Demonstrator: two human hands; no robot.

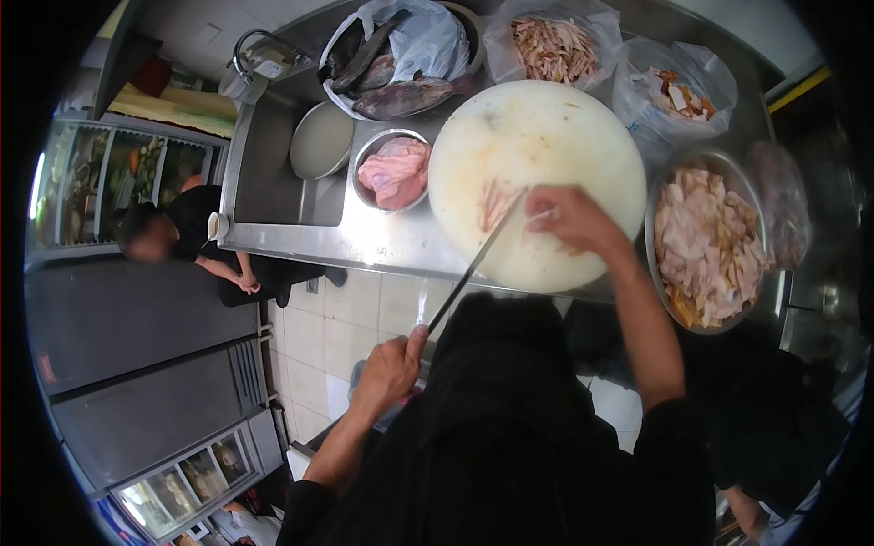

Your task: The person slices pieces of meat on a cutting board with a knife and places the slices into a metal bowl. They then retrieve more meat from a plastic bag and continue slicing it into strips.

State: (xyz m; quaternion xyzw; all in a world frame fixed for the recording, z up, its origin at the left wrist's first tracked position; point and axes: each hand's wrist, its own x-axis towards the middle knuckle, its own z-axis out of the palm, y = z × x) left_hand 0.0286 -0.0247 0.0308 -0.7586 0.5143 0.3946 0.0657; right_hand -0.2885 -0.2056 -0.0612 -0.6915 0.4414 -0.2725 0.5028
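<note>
My left hand (390, 371) is closed round the handle of a long knife (473, 266). The blade slants up and right, its tip over the round white cutting board (574, 118). On the board, beside the tip, lies a small pile of thin meat strips (493, 206). My right hand (574, 218) is just right of the blade, low over the board, with fingers curled and pinched on pale meat pieces that they partly hide. To its right stands an oval metal tray (657, 218) heaped with sliced meat (710, 241).
Bags of cut meat (553, 50) and scraps (683, 100) stand behind the board. Left are a bowl of raw pink meat (396, 173), a basin of whole fish (401, 96) and a sink (264, 173). A person (205, 232) is farther left; another person's arm (746, 514) shows lower right.
</note>
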